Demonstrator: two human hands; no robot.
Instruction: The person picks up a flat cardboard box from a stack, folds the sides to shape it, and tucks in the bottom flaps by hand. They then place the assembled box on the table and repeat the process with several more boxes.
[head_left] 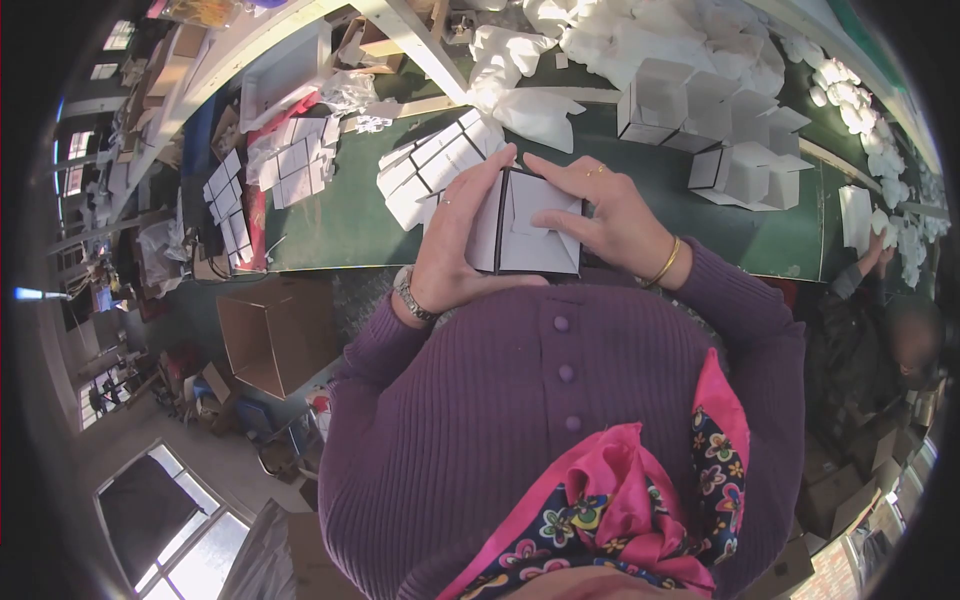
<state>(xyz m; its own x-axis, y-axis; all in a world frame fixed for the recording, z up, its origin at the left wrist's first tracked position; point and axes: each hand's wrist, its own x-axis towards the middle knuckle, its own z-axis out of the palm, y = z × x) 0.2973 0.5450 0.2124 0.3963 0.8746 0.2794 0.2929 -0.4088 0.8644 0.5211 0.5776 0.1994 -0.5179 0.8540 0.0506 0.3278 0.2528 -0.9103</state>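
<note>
A small white box with black edges is held between my two hands, close to my body at the near edge of the green table. My left hand is closed around its left side, the thumb lying along the near edge. With my right hand I grip the far right side. That thumb presses on a white flap inside the box's open face, and the fingers rest on the far edge. Just beyond my left hand lies a stack of flat white box blanks with black lines. The box's underside is hidden.
Several open white boxes stand on the green table at the right. More flat blanks lie to the left. White wrapping is heaped at the back. An open cardboard box stands below left. Another person is at the right.
</note>
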